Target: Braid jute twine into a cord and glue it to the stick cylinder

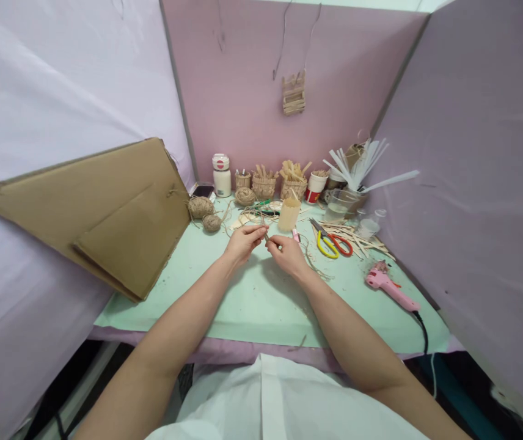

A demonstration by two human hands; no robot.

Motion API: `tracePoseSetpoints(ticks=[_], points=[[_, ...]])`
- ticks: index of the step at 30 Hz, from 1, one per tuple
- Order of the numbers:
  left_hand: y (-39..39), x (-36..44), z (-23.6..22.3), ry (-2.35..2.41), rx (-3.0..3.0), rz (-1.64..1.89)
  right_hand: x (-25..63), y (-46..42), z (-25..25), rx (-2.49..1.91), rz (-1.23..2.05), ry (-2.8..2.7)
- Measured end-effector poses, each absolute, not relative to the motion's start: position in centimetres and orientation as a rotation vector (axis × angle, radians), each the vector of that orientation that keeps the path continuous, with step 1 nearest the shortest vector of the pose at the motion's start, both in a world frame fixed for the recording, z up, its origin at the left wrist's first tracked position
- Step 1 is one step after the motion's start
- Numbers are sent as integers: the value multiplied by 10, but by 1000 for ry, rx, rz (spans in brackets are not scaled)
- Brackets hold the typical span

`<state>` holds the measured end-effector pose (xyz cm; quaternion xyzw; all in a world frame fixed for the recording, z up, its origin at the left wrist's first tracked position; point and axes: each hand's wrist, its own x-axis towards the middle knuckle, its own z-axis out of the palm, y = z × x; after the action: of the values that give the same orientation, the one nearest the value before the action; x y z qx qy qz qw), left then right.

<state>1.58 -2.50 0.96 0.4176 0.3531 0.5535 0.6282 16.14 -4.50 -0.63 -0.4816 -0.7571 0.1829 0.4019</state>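
Over the middle of the table, my left hand (245,241) and my right hand (285,252) are close together, fingers pinched. Between their fingertips runs a short stretch of thin brown twine (266,236), gripped from both sides. More loose twine (314,260) lies on the table beside my right hand. Just beyond the hands stands a pale wooden cup-shaped piece (289,215). Near it lies a small pink-and-white item (295,235), too small to name. To the right of my right hand rest scissors with yellow handles (328,245) and scissors with red handles (341,244).
A pink glue gun (392,289) with a black cord lies at right. Cardboard (106,214) leans at left. Twine balls (201,208), a white-lidded jar (222,176), baskets of wooden sticks (293,180), a red-and-white cup (316,186) and a clear pitcher (336,206) stand behind.
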Motion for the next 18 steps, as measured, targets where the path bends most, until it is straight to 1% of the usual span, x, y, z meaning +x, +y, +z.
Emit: tracePoseSetpoints(ticks=[2,9,18], points=[[-26,17,10,815,981,1267,160,-46,-5,-1192,461,-1891],[-31,23,11,848,985,1280,155,-52,1,-1055,559,-1557],[-30,24,10,874,1006,1291,157,-53,4,-1063,514,-1616]])
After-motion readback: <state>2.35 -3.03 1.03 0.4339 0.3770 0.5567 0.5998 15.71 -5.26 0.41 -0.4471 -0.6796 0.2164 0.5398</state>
